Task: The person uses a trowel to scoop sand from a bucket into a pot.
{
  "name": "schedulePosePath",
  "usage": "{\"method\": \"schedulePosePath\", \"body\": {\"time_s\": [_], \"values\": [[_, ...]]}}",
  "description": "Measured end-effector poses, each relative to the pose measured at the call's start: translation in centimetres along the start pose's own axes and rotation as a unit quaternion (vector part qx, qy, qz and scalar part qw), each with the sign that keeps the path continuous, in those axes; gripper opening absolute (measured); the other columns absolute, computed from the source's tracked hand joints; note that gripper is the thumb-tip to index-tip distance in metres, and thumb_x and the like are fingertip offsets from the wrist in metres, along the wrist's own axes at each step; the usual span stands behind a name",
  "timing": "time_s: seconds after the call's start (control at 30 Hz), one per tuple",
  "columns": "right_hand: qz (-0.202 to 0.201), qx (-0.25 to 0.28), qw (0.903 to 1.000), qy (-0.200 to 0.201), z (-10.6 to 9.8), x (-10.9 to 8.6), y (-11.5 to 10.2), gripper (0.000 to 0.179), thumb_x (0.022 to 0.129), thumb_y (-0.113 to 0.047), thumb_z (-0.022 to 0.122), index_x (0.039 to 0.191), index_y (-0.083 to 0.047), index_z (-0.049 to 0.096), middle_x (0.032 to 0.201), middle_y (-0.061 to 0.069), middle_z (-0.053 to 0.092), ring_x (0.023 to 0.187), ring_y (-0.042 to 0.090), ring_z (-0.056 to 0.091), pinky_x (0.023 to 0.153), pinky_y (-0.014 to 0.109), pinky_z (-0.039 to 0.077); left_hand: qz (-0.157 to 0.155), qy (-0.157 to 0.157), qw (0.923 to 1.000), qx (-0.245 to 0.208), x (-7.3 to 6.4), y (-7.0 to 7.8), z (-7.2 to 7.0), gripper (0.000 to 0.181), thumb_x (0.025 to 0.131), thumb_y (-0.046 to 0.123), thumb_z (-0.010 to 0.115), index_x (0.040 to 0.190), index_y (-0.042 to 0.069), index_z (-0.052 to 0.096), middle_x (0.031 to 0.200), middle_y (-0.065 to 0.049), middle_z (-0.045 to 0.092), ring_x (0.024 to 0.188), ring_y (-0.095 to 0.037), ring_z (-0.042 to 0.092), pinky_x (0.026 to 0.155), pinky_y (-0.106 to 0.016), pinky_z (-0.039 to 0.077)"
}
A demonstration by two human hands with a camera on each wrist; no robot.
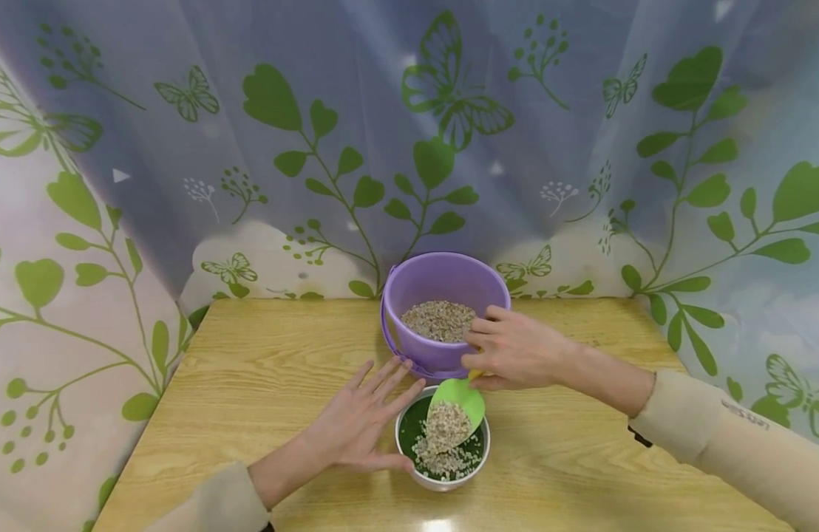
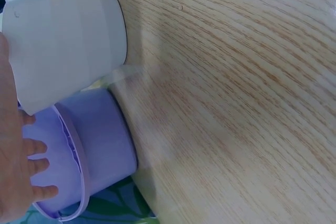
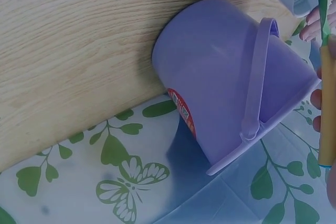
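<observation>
My right hand (image 1: 516,349) grips the yellow handle (image 3: 327,111) of a small green toy shovel (image 1: 471,403). Pale flaky grain, like oats, lies heaped on the shovel's blade, which tilts down over a white bowl (image 2: 68,45) with a dark green inside. More grain (image 1: 449,465) is scattered in the bowl. Fingers spread, my left hand (image 1: 356,425) is at the bowl's left side, its thumb at the rim. Directly behind the bowl stands a purple bucket (image 1: 443,360) with grain (image 1: 437,321) in it; its handle hangs down at the left.
Everything stands on a light wood-grain table (image 1: 276,355). A curtain (image 1: 356,96) printed with green leaves and butterflies hangs along the table's back edge and both sides. The right wrist view shows a red label (image 3: 181,111) on the bucket.
</observation>
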State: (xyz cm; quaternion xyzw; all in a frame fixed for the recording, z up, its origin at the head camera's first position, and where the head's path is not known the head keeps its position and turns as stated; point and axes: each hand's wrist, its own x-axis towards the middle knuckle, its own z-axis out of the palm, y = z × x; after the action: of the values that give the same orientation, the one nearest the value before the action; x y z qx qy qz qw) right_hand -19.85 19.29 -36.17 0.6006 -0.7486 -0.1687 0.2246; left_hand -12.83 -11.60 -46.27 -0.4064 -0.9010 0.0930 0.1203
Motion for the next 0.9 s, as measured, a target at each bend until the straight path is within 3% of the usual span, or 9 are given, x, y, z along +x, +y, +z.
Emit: {"method": "schedulePosePath", "body": {"time_s": [0.4,0.9], "values": [[0.01,0.012,0.9999,0.003,-0.3,0.1,0.4,0.038,0.094,-0.066,0.066,0.092,-0.029,0.066,0.097,-0.006,0.073,0.09,0.014,0.059,0.082,0.031,0.044,-0.003,0.004,1.0,-0.002,-0.2,0.0,0.0,0.114,0.084,0.096,0.042,0.167,0.02,0.031,0.173,-0.017,0.033,0.16,-0.035,0.036,0.128,-0.057,0.036],[0.003,-0.014,0.9999,-0.005,-0.8,-0.4,1.4,0.037,0.093,-0.065,0.069,0.094,-0.029,0.066,0.098,-0.005,0.072,0.092,0.017,0.058,0.084,0.033,0.045,-0.006,-0.006,0.9999,-0.013,-0.2,0.0,0.0,0.113,0.084,0.095,0.043,0.168,0.021,0.03,0.173,-0.016,0.033,0.161,-0.035,0.034,0.129,-0.058,0.034]]}}
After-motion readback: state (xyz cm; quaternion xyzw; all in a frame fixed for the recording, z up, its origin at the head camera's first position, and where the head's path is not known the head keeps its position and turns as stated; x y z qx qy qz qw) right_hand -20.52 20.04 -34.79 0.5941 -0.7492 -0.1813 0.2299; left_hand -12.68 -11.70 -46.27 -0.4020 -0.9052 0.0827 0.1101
